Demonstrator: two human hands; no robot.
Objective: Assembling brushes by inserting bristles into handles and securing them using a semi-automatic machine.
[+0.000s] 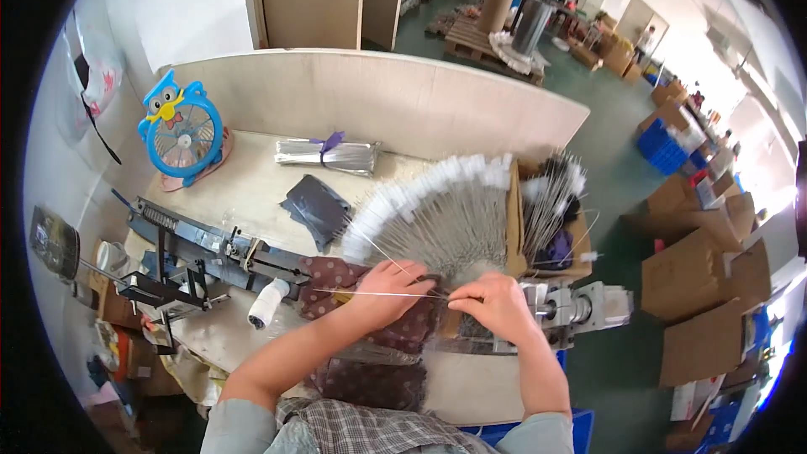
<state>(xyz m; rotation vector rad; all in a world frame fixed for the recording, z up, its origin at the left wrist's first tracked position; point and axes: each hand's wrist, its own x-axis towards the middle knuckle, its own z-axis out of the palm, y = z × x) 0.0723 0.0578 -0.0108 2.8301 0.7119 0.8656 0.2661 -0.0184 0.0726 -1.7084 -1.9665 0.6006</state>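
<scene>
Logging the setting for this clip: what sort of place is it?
Probably a small factory or workshop floor. The workbench carries a metal machine and a fan of white-tipped wires; cardboard boxes and a wooden pallet stand on the green floor.

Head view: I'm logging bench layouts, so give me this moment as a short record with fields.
left hand: fingers pinch a thin white-tipped wire
right hand: fingers pinch the wire's other end
wire: level between both hands
fanned wires: spread behind the hands
fan: blue, far left of the table
cardboard box: right, holds more wires
</scene>
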